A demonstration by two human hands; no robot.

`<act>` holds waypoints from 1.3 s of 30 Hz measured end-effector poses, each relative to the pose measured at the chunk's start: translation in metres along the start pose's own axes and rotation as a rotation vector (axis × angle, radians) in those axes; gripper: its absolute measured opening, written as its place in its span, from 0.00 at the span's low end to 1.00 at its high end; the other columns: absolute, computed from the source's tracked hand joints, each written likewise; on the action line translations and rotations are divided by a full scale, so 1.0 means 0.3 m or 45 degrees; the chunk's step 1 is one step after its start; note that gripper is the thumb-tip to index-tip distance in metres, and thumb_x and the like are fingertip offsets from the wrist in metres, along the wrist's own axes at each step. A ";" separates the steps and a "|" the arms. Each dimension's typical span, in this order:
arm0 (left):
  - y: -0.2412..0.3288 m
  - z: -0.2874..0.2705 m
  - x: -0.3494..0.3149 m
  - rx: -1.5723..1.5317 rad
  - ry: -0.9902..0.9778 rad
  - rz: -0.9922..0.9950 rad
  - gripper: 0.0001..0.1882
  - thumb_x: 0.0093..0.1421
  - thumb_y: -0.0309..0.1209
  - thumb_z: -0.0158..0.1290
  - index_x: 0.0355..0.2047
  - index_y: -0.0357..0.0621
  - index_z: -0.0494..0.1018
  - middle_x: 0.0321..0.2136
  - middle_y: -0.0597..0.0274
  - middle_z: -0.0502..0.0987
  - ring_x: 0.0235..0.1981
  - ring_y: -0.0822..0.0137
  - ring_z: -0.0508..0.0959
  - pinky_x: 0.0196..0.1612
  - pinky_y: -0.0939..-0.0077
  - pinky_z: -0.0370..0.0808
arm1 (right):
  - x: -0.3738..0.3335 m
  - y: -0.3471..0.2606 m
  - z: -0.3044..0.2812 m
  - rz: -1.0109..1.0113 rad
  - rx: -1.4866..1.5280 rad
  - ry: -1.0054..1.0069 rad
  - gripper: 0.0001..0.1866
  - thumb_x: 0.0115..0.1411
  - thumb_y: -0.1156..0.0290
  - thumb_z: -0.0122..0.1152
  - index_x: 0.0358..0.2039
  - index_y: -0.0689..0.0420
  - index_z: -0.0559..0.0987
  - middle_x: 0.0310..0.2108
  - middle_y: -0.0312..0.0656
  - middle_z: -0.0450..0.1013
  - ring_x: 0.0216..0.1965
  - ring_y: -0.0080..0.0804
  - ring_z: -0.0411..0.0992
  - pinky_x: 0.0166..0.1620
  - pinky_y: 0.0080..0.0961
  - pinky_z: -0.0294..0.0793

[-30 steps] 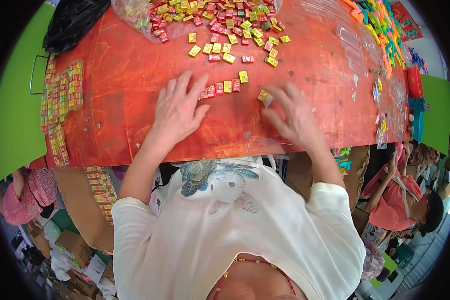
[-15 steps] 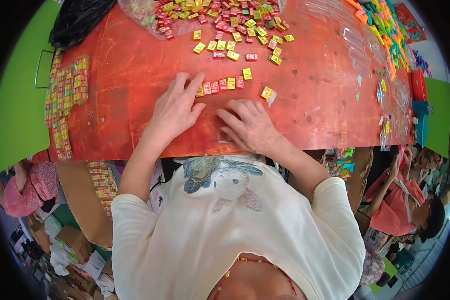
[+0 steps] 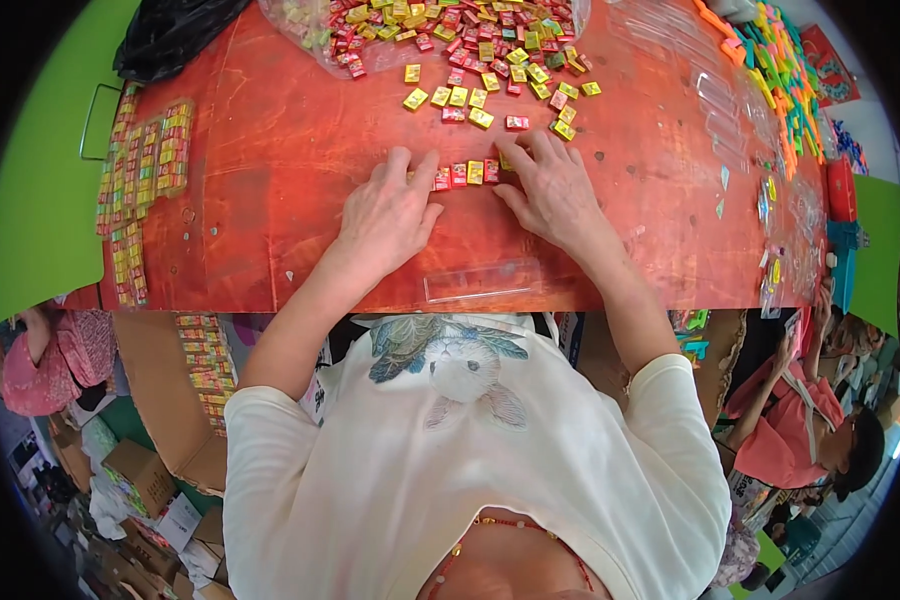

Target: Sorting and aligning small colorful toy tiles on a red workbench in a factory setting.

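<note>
A short row of small red and yellow boxes [image 3: 475, 173] lies across the red table between my two hands. At its left end my left hand [image 3: 385, 210] has its bent fingers against the boxes, thumb held lower. My right hand [image 3: 558, 195] closes round the right end with index finger and thumb, covering the last boxes. Both ends of the row are partly hidden by fingers. Nearer to me, by the table edge, sits a clear plastic tray [image 3: 478, 284]. Loose boxes [image 3: 458, 97] are scattered just beyond the row.
A large heap of boxes spills from a clear bag [image 3: 305, 40] at the far side. Filled packs [image 3: 175, 150] lie at the left, near a black bag [image 3: 170, 40]. Clear trays [image 3: 720, 100] and colourful plastic pieces [image 3: 785, 80] are at the right. Another person [image 3: 785, 430] works there.
My right hand has moved forward from near the table edge to the row's right end, exposing the clear tray. My left hand stays at the left end.
</note>
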State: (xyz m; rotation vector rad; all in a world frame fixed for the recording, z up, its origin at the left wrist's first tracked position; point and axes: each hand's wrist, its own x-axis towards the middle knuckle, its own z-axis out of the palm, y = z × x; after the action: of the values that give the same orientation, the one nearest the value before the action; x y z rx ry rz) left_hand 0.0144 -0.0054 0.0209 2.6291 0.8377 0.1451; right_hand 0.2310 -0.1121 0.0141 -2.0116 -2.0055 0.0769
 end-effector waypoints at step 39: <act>0.075 0.067 -0.294 -0.227 0.142 0.284 0.37 0.54 0.35 0.63 0.65 0.46 0.66 0.61 0.46 0.64 0.58 0.45 0.70 0.54 0.46 0.68 | -0.406 -0.155 -0.028 0.131 0.332 0.013 0.21 0.56 0.74 0.67 0.52 0.55 0.78 0.41 0.46 0.73 0.40 0.47 0.73 0.43 0.39 0.73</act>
State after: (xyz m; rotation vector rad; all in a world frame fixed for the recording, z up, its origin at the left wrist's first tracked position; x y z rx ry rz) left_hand -0.0414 -0.0796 0.0122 2.5556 0.5356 0.4096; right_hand 0.1849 -0.2344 0.0128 -1.9409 -1.7804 0.3312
